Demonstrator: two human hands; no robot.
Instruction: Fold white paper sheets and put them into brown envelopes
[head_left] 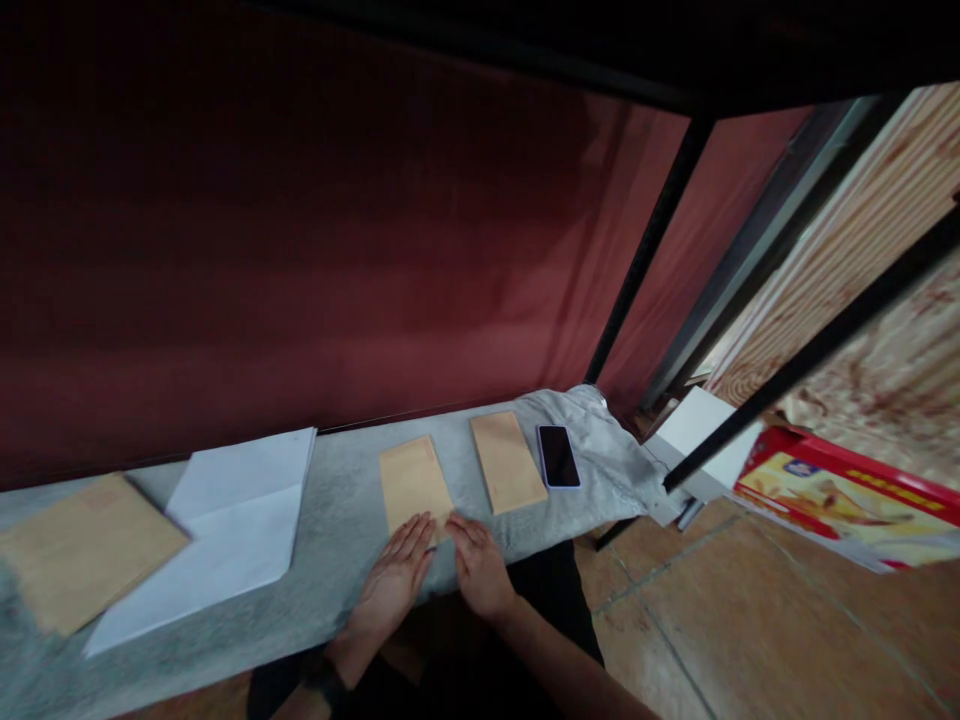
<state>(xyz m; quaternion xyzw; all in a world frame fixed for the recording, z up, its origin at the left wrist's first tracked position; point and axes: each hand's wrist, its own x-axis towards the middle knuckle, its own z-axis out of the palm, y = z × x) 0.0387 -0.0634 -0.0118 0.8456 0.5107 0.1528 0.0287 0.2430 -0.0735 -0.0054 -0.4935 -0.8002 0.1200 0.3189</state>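
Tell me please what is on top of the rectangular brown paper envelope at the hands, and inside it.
On the envelope, the bare left hand rests at the near end and the bare right hand at the near right corner. Its paper hides any contents from view.

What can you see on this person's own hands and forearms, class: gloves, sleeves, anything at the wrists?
Both the left hand and the right hand are ungloved, with no ring that I can make out. A dark band, perhaps a watch, circles the left wrist; the right wrist has none. No sleeve shows on either forearm.
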